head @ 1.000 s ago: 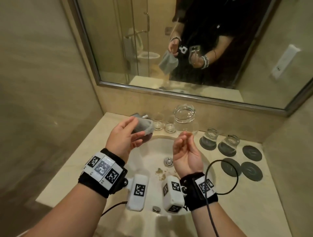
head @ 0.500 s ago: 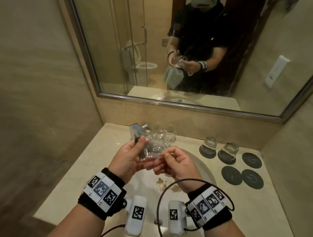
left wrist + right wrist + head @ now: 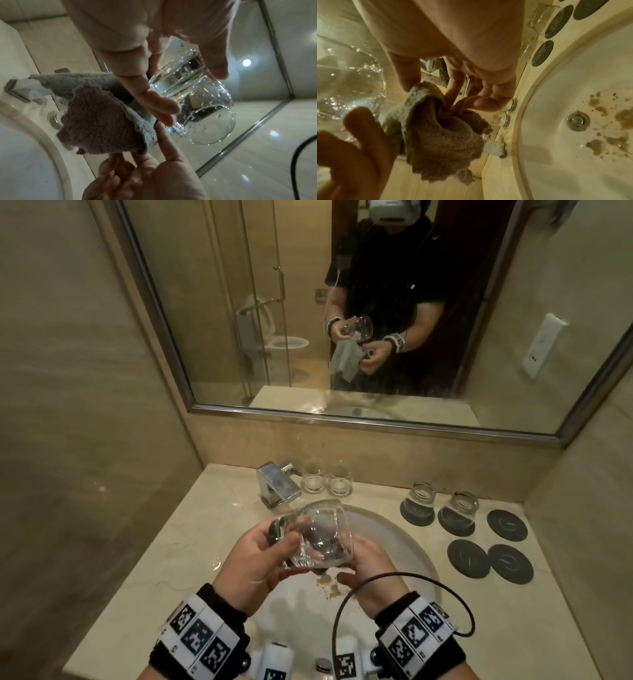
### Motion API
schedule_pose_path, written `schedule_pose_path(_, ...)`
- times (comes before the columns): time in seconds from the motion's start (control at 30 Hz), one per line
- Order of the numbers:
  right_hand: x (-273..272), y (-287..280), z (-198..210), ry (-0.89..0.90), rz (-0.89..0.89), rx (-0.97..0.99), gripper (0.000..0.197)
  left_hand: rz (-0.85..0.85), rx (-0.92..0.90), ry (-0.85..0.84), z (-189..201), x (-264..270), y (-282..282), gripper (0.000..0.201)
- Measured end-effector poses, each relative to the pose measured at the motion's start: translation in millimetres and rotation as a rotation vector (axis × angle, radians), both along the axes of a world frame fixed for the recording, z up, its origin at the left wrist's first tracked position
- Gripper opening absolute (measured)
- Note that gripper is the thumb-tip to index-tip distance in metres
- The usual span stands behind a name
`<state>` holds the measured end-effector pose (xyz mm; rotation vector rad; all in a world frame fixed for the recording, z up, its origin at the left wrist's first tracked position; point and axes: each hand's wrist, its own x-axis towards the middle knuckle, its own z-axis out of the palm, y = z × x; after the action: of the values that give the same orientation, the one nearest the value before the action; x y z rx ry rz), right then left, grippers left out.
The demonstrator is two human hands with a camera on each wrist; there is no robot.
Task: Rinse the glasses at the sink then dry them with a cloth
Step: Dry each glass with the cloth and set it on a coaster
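Held glass above sink, between left hand and right hand. Faucet far, two glasses right of it. Coasters right of sink; two far-left ones carry upturned glasses.

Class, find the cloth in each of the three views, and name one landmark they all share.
Head: the cloth shows only in the mirror, top centre.
Left wrist: cloth, left of centre, beside the wet glass.
Right wrist: cloth, lower centre, pinched by the right hand.
Shared landmark: the tap, on the counter behind the basin.
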<state>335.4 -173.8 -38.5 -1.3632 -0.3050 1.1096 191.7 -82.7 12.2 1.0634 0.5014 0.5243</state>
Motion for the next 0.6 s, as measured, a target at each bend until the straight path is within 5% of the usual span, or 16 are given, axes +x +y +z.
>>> schedule_pose_path(0.07,-0.1,0.0,-0.2,0.037,-0.004,-0.024,0.058,-0.023,0.011,-0.008,-2.2,-1.7,-4.5,0.096)
schedule_pose_path(0.27,4.1,-8.1,-8.0,0.126,-0.115,0.019,0.012,0.006,0.092,0.112,-15.3,-7.3,-5.2,0.103)
schedule_pose_path(0.4,7.4,-8.7,4.2,-0.113,-0.202,0.091,0.012,0.026,0.091,0.222,-30.9,-14.7,-9.7,0.105)
schedule_pose_path(0.5,20.9,-11.1,5.7,-0.385,-0.185,-0.042,0.02,0.04,0.015,0.234,-41.6,-20.9,-10.2,0.107)
schedule_pose_path(0.6,31.7,-11.2,3.2,-0.288,-0.128,-0.16,0.023,0.085,-0.065,0.198,-45.3,-23.7,-6.0,0.104)
